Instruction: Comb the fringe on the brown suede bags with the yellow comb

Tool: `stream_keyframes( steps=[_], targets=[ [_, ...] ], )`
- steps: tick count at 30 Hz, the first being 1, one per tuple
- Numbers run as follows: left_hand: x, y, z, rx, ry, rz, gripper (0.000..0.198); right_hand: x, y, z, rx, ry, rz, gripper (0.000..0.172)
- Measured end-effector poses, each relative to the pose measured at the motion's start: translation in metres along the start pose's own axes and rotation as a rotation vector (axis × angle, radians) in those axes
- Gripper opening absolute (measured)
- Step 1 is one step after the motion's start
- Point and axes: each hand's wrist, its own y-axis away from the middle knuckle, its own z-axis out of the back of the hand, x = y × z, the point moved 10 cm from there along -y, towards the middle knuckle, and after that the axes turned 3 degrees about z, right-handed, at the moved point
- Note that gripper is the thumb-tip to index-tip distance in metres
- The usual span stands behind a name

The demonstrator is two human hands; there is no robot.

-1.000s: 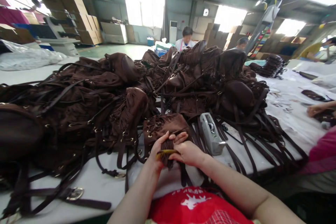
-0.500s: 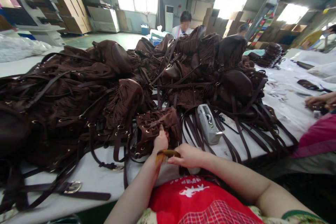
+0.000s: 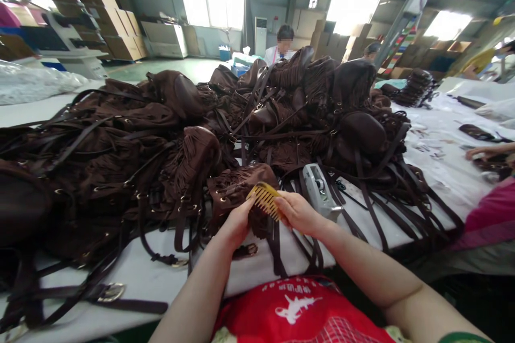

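— Biggest first: white surface (image 3: pixel 153 273), wide, running near to far. Heaped across it, left to far right, a pile of brown fringed bags (image 3: pixel 132 139) with straps trailing over the near edge. Far right, another person's hand (image 3: pixel 480 152) at separate work; best ignored.

— And close in?

— One small brown bag (image 3: pixel 237 187) at the near edge, just in front of the pile. Left hand (image 3: pixel 237 223) curled around its fringe, fingers closed on the strands. Right hand (image 3: pixel 300 213) pinched shut on a yellow comb (image 3: pixel 265 199), teeth angled down toward the fringe, touching or just above it; hard to tell which.

— Good way to comb it?

— Probably: keep the fringe taut in the left grip, draw the comb in short strokes away from the seam, stay clear of the metal rings. Grey handheld tool (image 3: pixel 319 190) just right of the bag; worth not knocking with the elbow.
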Motion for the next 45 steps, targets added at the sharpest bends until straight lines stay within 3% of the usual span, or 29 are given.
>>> stream_keyframes(
  steps=[3, 7, 12, 17, 20, 23, 27, 30, 34, 35, 36, 39, 40, 42, 45],
  targets=[
    [0.003, 0.013, -0.010, 0.097, 0.089, 0.074, 0.028, 0.001, -0.009, 0.013, -0.081, 0.135, 0.070, 0.045],
    [-0.006, 0.025, -0.023, 0.254, 0.237, 0.079, 0.037, 0.003, -0.014, 0.003, -0.099, 0.503, 0.135, 0.045],
    [-0.011, 0.032, -0.036, 0.417, 0.297, 0.087, 0.058, -0.010, -0.019, -0.021, 0.012, 0.831, 0.079, 0.044],
    [-0.008, 0.037, -0.046, 0.579, 0.284, 0.159, 0.073, -0.020, -0.008, -0.047, 0.175, 0.826, 0.059, 0.050],
    [-0.006, 0.029, -0.039, 0.508, 0.236, 0.176, 0.052, -0.025, 0.007, -0.068, 0.324, 0.713, 0.058, 0.048],
    [-0.008, 0.017, -0.026, 0.371, 0.088, 0.102, 0.030, -0.025, 0.022, -0.081, 0.438, 0.518, 0.048, 0.046],
    [-0.010, 0.002, -0.011, 0.213, -0.089, -0.020, 0.029, -0.020, 0.035, -0.077, 0.455, 0.314, -0.018, 0.042],
    [-0.010, -0.012, 0.010, 0.046, -0.178, -0.114, 0.028, -0.018, 0.051, -0.071, 0.440, 0.158, -0.154, 0.036],
    [-0.010, -0.023, 0.037, -0.117, -0.255, -0.168, 0.027, 0.004, 0.089, -0.085, 0.722, -0.293, -0.271, 0.036],
    [-0.011, -0.023, 0.042, -0.138, -0.267, -0.173, 0.027, 0.008, 0.086, -0.076, 0.683, -0.335, -0.252, 0.036],
    [-0.011, -0.021, 0.045, -0.155, -0.279, -0.176, 0.027, 0.007, 0.074, -0.058, 0.542, -0.317, -0.221, 0.034],
    [-0.008, -0.013, 0.040, -0.119, -0.325, -0.146, 0.036, -0.007, 0.035, 0.022, -0.111, -0.082, -0.125, 0.029],
    [-0.006, -0.009, 0.034, -0.077, -0.320, -0.129, 0.039, -0.010, 0.028, 0.041, -0.266, -0.016, -0.095, 0.028],
    [-0.002, -0.001, 0.023, 0.015, -0.284, -0.088, 0.039, -0.015, 0.015, 0.053, -0.404, 0.042, -0.041, 0.027],
    [0.004, 0.008, 0.020, 0.044, -0.246, -0.027, 0.038, -0.023, 0.000, 0.039, -0.377, 0.034, -0.001, 0.026]
  ],
)
